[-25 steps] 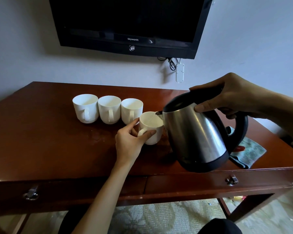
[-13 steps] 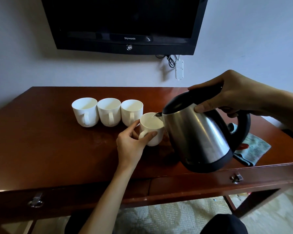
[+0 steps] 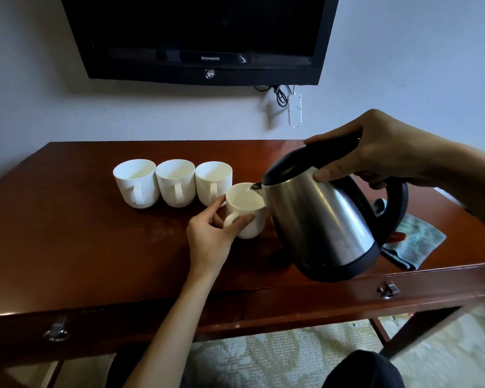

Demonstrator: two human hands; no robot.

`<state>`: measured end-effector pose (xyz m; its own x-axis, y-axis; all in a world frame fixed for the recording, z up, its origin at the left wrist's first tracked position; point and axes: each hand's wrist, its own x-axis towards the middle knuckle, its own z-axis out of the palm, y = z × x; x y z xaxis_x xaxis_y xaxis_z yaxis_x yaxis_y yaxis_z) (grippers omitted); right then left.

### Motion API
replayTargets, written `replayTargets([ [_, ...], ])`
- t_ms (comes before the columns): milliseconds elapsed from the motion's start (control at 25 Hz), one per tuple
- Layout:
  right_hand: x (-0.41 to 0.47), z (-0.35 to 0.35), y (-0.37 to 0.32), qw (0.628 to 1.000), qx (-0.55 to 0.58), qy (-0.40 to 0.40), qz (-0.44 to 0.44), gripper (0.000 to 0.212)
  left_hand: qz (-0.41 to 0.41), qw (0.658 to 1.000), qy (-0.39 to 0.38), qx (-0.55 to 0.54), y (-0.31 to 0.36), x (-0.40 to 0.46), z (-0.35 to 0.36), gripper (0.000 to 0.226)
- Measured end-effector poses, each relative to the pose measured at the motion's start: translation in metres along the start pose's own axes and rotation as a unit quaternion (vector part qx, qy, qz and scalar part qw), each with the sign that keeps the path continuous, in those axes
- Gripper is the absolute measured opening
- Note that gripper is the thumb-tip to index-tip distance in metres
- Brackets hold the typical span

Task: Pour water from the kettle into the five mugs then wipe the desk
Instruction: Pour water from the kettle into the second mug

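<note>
Head view: kettle (image 3: 324,224) tilted over fourth mug (image 3: 245,210), spout at its rim.
Right hand (image 3: 375,148) has its grip round the kettle handle, thumb on the steel body; kettle is lifted off the worktop (image 3: 67,247). Left hand (image 3: 212,238) holds the fourth mug, thumb and fingers round its side by the handle. Three mugs (image 3: 175,182) stand in a touching row just left of it. Cloth (image 3: 415,245) lies on the worktop behind the kettle, right side. TV (image 3: 199,37) on wall above.
</note>
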<state>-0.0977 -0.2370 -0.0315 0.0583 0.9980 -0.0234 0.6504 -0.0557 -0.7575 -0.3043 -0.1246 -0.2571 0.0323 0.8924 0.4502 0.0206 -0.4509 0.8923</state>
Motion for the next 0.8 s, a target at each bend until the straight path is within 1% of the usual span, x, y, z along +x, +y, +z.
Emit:
replayTargets([
  [80,0.0005,0.0000,0.0007,1.000,0.004,-0.001,-0.002,0.057,-0.005,1.000,0.002,-0.004,0.0006,0.0004,0.0001,0.074],
  [400,0.0011,0.0002,0.0021,1.000,0.005,0.002,-0.003,0.058,-0.001,1.000,-0.002,-0.014,0.0032,-0.0008,0.0000,0.070],
  [560,0.0021,-0.0002,0.0011,1.000,0.003,0.003,0.001,0.058,-0.007,1.000,0.001,-0.015,0.0049,-0.0004,0.0005,0.076],
  [800,0.0000,0.0023,-0.0003,1.000,-0.002,0.011,0.001,0.058,-0.013,1.000,0.001,-0.020,0.0085,-0.0014,-0.0001,0.068],
])
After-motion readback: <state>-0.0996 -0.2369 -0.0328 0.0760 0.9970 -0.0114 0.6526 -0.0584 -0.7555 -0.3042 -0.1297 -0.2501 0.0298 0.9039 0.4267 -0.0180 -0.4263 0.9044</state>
